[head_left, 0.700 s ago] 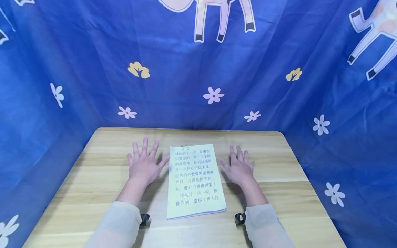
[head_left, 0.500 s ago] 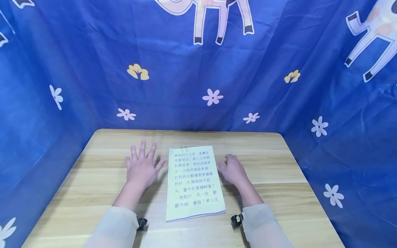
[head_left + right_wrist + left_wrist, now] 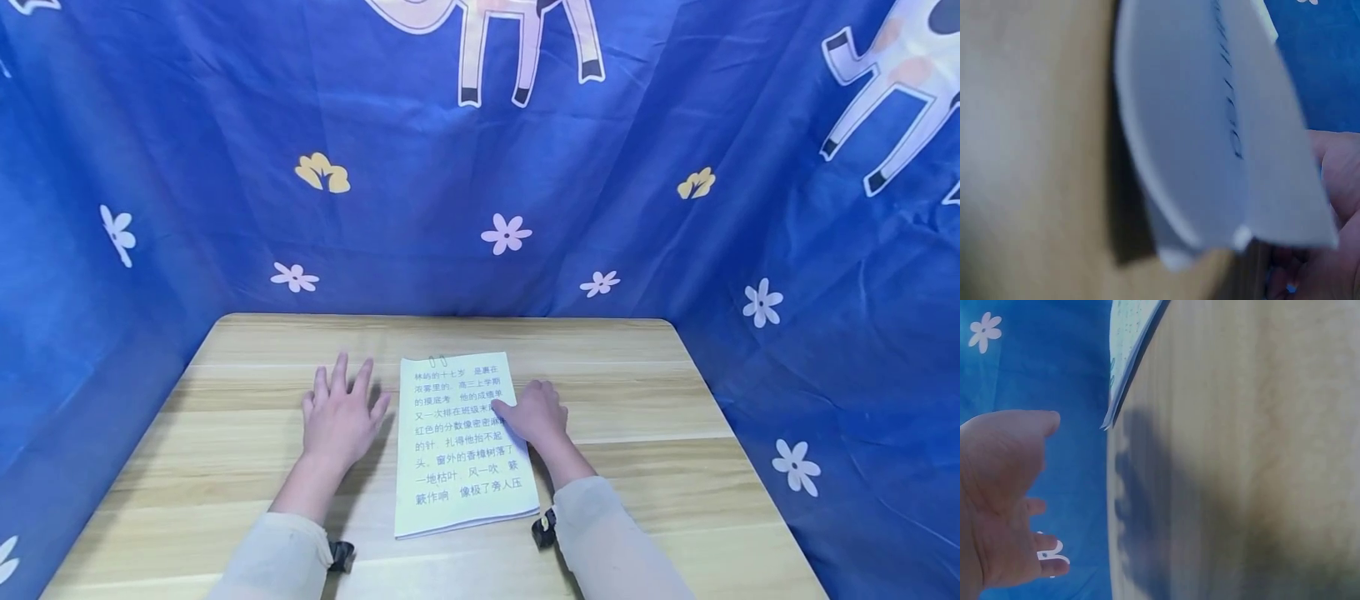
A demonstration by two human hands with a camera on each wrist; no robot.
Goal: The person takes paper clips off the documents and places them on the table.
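A stack of pale yellow paper sheets (image 3: 457,492) with lines of handwritten Chinese characters lies in mid-table in the head view. Two thin paper clips (image 3: 437,362) sit at its top edge. My right hand (image 3: 538,414) holds the stack's right edge, thumb over the page and fingers curled beyond the side. In the right wrist view, the sheets (image 3: 1210,125) bow and part at the near corner, partly hiding that hand. Left of the stack, my left hand (image 3: 341,421) has its fingers spread and holds nothing; its shadow falls on the wood in the left wrist view.
The light wooden table (image 3: 225,467) has rounded far corners. Blue cloth (image 3: 420,208) with flowers and animal figures hangs behind it and along both sides. A small black device (image 3: 341,556) is worn at the left wrist, and a like black device (image 3: 545,529) at the right.
My right hand has curled its fingers and moved left from beside the stack onto its right edge. The left hand has drawn slightly back, fingers still spread. The view has shifted a little.
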